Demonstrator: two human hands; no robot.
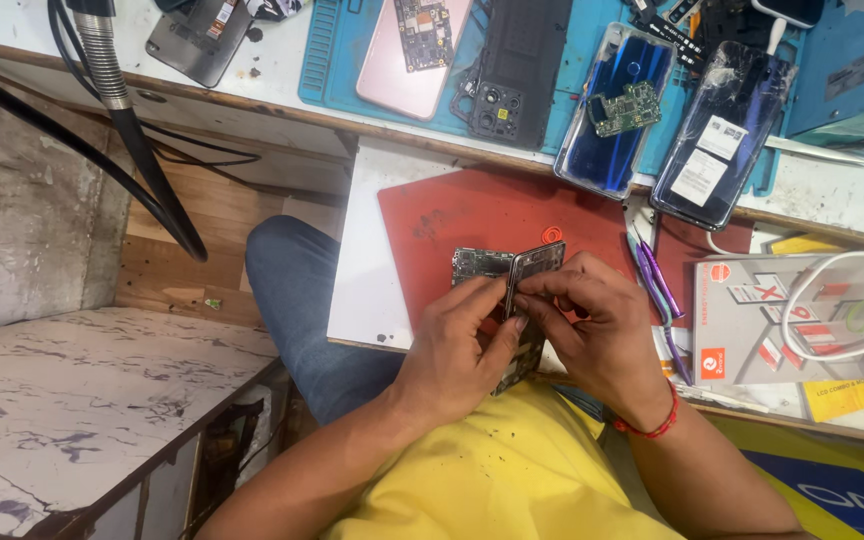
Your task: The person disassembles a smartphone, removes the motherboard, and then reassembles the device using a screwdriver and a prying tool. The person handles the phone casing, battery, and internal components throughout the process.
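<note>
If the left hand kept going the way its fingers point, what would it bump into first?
Probably the phone frame, which the left hand already touches; beyond it lies the right hand. Depth is hard to judge.

— Where's the phone frame (pixel 529 300)?

— Upright on edge between my hands, my left hand (pixel 457 345) on its left, my right hand (pixel 597 325) on its right, over the near edge of the mat (pixel 472 215).

— And that mat?

— It lies on a board (pixel 357 270) over my lap. A metal plate (pixel 480 265) lies on it just behind my left hand.

— What's beyond?

— The bench (pixel 282 70), with the work mat (pixel 327 55) on it. Two phones (pixel 617 115) lie there side by side, a small circuit board (pixel 624 108) on the left one. Tweezers (pixel 657 290) lie right of my right hand, a box (pixel 802 320) further right.
</note>
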